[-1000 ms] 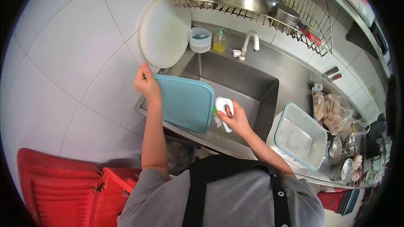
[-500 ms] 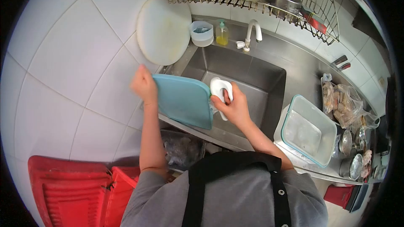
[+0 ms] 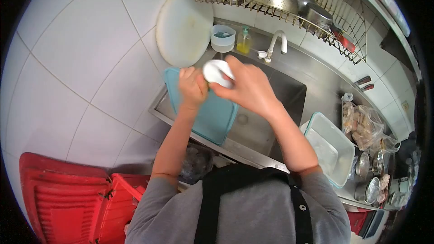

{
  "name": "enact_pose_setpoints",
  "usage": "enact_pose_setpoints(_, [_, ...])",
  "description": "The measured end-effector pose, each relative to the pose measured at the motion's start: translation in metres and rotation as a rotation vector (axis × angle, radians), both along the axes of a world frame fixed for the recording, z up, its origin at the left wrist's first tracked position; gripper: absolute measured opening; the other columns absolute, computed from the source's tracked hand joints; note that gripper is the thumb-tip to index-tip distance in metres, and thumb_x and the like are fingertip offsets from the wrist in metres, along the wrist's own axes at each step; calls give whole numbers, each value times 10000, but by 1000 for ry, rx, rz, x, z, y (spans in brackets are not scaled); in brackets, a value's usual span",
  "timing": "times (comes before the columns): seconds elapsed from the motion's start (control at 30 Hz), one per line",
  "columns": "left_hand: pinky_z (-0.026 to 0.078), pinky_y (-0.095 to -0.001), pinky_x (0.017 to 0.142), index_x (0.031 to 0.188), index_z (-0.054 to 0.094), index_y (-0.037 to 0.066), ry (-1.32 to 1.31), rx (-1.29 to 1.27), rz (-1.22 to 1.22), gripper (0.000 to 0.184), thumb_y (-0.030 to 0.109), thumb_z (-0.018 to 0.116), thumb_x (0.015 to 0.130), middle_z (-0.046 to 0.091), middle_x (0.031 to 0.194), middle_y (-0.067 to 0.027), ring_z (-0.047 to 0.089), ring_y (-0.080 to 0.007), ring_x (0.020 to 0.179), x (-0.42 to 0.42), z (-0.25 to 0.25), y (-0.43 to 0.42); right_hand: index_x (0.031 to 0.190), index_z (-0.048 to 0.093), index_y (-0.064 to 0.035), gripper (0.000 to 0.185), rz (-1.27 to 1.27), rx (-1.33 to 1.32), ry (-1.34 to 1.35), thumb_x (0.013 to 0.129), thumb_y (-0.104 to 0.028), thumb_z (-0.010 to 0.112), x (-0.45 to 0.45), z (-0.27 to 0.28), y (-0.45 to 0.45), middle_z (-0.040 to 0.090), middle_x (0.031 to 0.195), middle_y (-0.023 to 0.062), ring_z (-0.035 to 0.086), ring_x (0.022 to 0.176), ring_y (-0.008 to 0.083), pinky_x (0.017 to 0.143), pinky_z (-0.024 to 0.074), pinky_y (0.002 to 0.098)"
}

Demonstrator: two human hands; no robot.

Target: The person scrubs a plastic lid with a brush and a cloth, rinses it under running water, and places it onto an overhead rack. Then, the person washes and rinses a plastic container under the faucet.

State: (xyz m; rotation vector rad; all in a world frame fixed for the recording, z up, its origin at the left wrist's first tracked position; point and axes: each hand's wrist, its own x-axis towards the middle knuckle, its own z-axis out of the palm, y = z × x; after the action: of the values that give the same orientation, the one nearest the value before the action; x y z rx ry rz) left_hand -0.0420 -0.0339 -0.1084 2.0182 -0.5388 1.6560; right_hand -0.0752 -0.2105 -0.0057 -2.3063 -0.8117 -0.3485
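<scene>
A flat teal lid (image 3: pixel 214 119) is tilted over the left part of the steel sink. My left hand (image 3: pixel 193 88) is closed at its upper edge, with the fingers somewhat blurred. My right hand (image 3: pixel 251 88) grips a white scrub brush (image 3: pixel 216 72) by its loop handle, close beside my left hand at the lid's upper edge. The brush is smeared by motion, and its bristles are mostly hidden.
Behind the sink (image 3: pixel 285 95) stand a white tap (image 3: pixel 275 45), a soap bottle (image 3: pixel 243 43), a white tub (image 3: pixel 223 43) and a round board (image 3: pixel 185 31). A teal-rimmed container (image 3: pixel 332 149) and bagged food (image 3: pixel 364 122) are right. Overhead hangs a rack (image 3: pixel 271 13).
My right hand has moved the brush up and left to the lid's upper edge. My left hand has shifted right and up along the lid, which has turned in its tilt.
</scene>
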Motion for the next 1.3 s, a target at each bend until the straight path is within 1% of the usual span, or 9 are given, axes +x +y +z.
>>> enact_pose_setpoints(0.3, [330, -405, 603, 615, 478, 72, 43, -55, 43, 375, 128, 358, 966, 485, 582, -75, 439, -274, 567, -9, 4, 20, 902, 564, -11, 499, 49, -30, 263, 791, -468, 730, -5, -62, -62, 649, 777, 209, 673, 728, 354, 667, 512, 411])
enact_pose_setpoints(0.43, [336, -398, 578, 623, 490, 51, 87, -20, 217, 399, 122, 346, 989, 500, 573, -98, 461, -285, 543, 9, -4, 27, 901, 527, -6, 447, -24, 285, 196, 814, -382, 752, -3, -28, -51, 626, 764, 130, 638, 687, 240, 638, 495, 345])
enact_pose_setpoints(0.57, [325, -353, 521, 642, 484, 25, 128, -360, 218, 456, 213, 344, 1034, 473, 570, -100, 431, -234, 516, 13, 29, 35, 902, 491, -20, 462, -4, 430, 139, 789, -364, 777, -15, -21, -15, 625, 763, 170, 654, 676, 299, 622, 500, 373])
enact_pose_setpoints(0.7, [307, -352, 505, 613, 434, 32, 6, -665, 304, 523, 294, 300, 1046, 415, 542, -78, 354, -191, 511, 5, 62, 70, 893, 504, -37, 470, -72, 262, 120, 777, -401, 776, -19, -100, -31, 638, 695, 187, 683, 674, 360, 582, 514, 406])
enact_pose_setpoints(0.9, [271, -424, 501, 552, 356, 45, -3, -729, 669, 576, 319, 227, 1042, 332, 503, -88, 271, -250, 496, -6, 79, 125, 860, 531, -39, 430, -247, 267, 295, 780, -378, 785, -3, -197, -83, 616, 667, 139, 646, 616, 250, 593, 503, 358])
enact_pose_setpoints(1.0, [277, -436, 514, 546, 326, 64, -12, -817, 686, 569, 333, 212, 1034, 331, 505, -74, 278, -240, 509, -4, 78, 144, 915, 560, -27, 414, -300, 404, 423, 783, -340, 796, 9, -193, -96, 602, 719, 72, 567, 665, 137, 663, 472, 300])
enact_pose_setpoints(1.13, [286, -439, 521, 556, 278, 82, 21, -965, 620, 529, 326, 198, 1018, 332, 507, -57, 283, -235, 519, -5, 72, 144, 1009, 548, -28, 371, -72, 727, 583, 804, -220, 791, 6, -158, -84, 643, 938, 45, 599, 832, 119, 774, 487, 280])
enact_pose_setpoints(1.23, [313, -429, 536, 580, 279, 79, 54, -1080, 580, 502, 321, 187, 1010, 356, 532, -61, 301, -232, 538, 2, 59, 145, 1026, 542, -24, 380, 62, 851, 583, 806, -214, 787, -1, -139, -59, 646, 934, 64, 610, 852, 126, 786, 499, 286])
enact_pose_setpoints(1.3, [338, -421, 558, 606, 305, 67, 78, -1167, 541, 497, 331, 197, 1013, 387, 568, -72, 323, -227, 564, 5, 44, 143, 1025, 556, -18, 367, -41, 736, 517, 798, -185, 791, -2, -130, -50, 636, 898, 59, 591, 813, 121, 746, 494, 286])
